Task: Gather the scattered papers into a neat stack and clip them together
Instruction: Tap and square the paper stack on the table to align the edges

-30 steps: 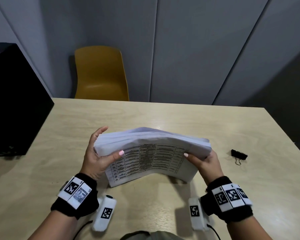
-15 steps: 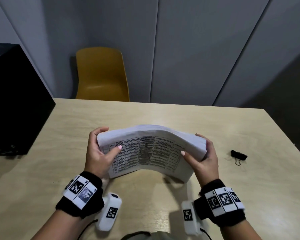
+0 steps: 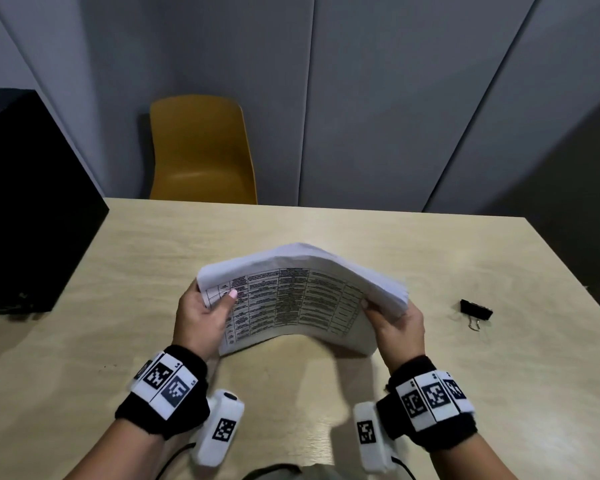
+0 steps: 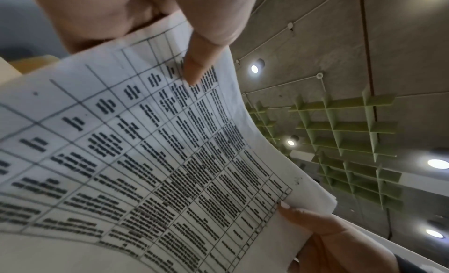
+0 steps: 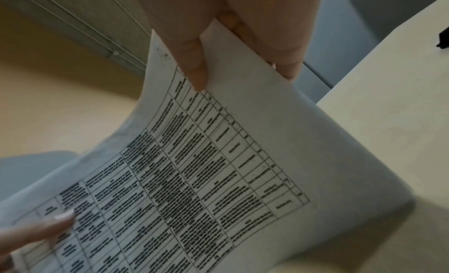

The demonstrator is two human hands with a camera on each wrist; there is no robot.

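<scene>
You're in an office or meeting rm. Pale wood-look table [image 3: 430, 258] w/ a mustard plastic chair [image 3: 201, 150] pushed to its far side, plain grey wall panels [image 3: 378, 98] behind. Overhead, per your left wrist cam: bare concrete ceiling [image 4: 401, 37], recessed spotlights [image 4: 254, 69], green grid baffles [image 4: 340, 131]. Printed table sheets [image 3: 291, 303] and a black binder clip [image 3: 476, 309] fit desk work.

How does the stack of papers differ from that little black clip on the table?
The stack of papers is white, printed with a table and far bigger; the binder clip is small and black. The stack is held bowed upward between the left hand and right hand; the clip lies untouched on the table.
</scene>
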